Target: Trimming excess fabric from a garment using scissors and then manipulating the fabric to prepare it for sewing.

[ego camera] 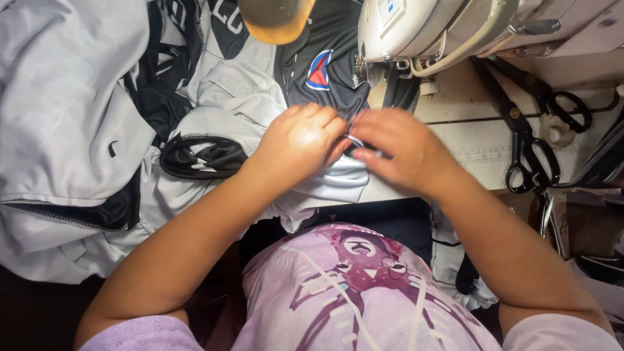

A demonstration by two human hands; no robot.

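Fabric (71, 117), grey-white with black panels, heaps over the left half of the desk (481, 140) and spills off its front edge. A dark jersey (322, 71) with a red-and-blue emblem lies at the top of the heap, running under the sewing machine (442, 26), whose cream head fills the upper right. A black-trimmed opening (201, 156) of one garment curls just left of the hands. Black scissors (530, 146) lie on the bare desk right of the machine, a second dark pair (559, 97) just behind them, both well apart from the hands.

The left hand (299, 140) and right hand (403, 146) meet in front of the needle area, fingertips touching. Each grip is pinched on the same small fold of white cloth (341, 179) with a dark edge, which rests on the desk's front edge directly below the machine head. The fingers are curled down over it, so the seam itself is mostly hidden. A yellowish rounded shape (276, 19) hangs blurred at the top.
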